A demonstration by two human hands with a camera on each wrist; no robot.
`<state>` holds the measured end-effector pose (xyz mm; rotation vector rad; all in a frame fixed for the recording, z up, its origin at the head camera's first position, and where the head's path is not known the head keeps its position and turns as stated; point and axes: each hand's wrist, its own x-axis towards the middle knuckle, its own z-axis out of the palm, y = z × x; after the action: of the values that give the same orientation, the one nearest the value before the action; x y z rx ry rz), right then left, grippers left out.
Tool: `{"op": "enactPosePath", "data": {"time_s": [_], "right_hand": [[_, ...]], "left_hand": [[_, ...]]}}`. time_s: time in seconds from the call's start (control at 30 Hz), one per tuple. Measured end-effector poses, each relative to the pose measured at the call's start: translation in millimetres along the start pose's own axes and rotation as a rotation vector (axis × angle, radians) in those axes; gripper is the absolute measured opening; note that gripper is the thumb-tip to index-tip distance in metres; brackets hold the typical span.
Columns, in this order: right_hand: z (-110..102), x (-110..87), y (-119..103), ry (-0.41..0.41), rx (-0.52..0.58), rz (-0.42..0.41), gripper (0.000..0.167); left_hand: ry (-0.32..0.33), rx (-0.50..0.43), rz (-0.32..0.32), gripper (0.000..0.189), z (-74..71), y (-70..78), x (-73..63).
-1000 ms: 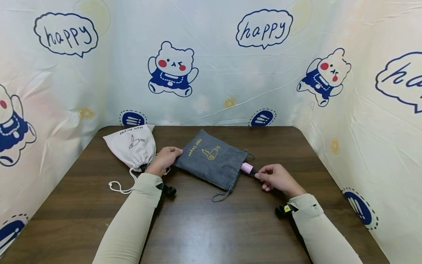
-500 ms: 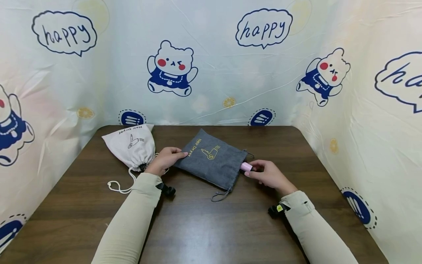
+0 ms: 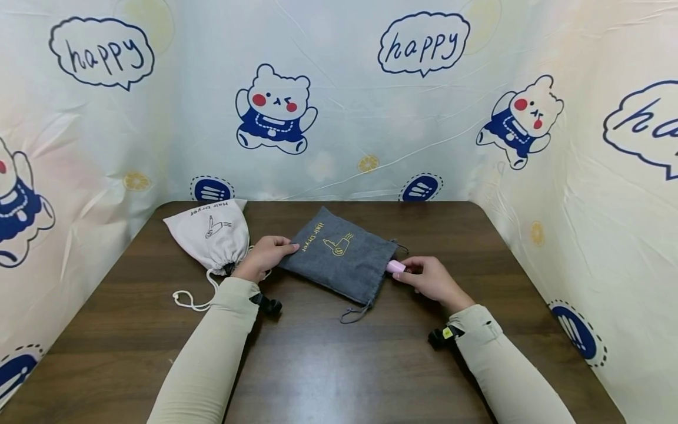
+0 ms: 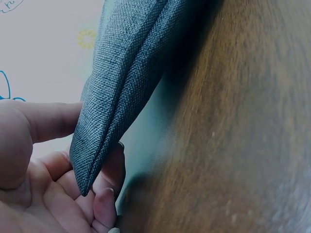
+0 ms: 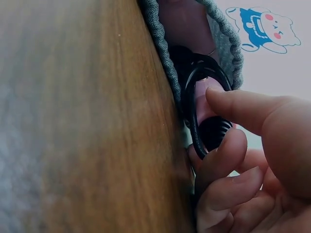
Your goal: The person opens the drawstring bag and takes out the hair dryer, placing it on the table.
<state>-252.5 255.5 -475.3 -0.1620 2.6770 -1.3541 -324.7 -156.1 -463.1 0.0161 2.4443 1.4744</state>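
Observation:
A dark grey drawstring bag (image 3: 344,253), printed in yellow with "Hair Dryer", lies flat on the table. My left hand (image 3: 266,258) pinches its closed left corner, thumb on top and fingers beneath; the left wrist view shows the bag corner (image 4: 104,126) between them. At the bag's mouth on the right, a pink hair dryer (image 3: 395,267) pokes out slightly, its body mostly hidden inside. My right hand (image 3: 431,280) grips the handle end (image 5: 203,99), thumb on the pink part and fingers curled below. A black power cord (image 5: 194,128) loops around there.
Left of my left hand lies a white drawstring bag (image 3: 214,232) printed "Hair Dryer", its mouth gathered and its white cord (image 3: 193,303) trailing on the brown table (image 3: 328,365). Grey drawstrings (image 3: 356,315) hang off the grey bag's mouth. A patterned curtain (image 3: 339,118) surrounds the table.
My right hand has moved left, from the black cord up to the pink handle at the bag's mouth. My left thumb has slid slightly further onto the bag. Both bags stay in place.

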Motion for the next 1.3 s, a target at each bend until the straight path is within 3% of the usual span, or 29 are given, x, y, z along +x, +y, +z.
{"op": "enactPosePath", "data": {"time_s": [0.33,0.73,1.3], "right_hand": [[0,-3.2,1,0.006,0.019,-0.008,0.037],[-2,-4.6,4,0.029,-0.062,-0.076,0.037],[-11,-8.9,7,0.021,-0.099,-0.039,0.04]], "left_hand": [[-0.008,0.007,0.014,0.034,-0.8,-1.3,0.4],[-0.008,0.007,0.012,0.034,-2.4,-1.1,-0.2],[-0.011,-0.021,0.004,0.033,-3.3,-0.4,-2.2]]}}
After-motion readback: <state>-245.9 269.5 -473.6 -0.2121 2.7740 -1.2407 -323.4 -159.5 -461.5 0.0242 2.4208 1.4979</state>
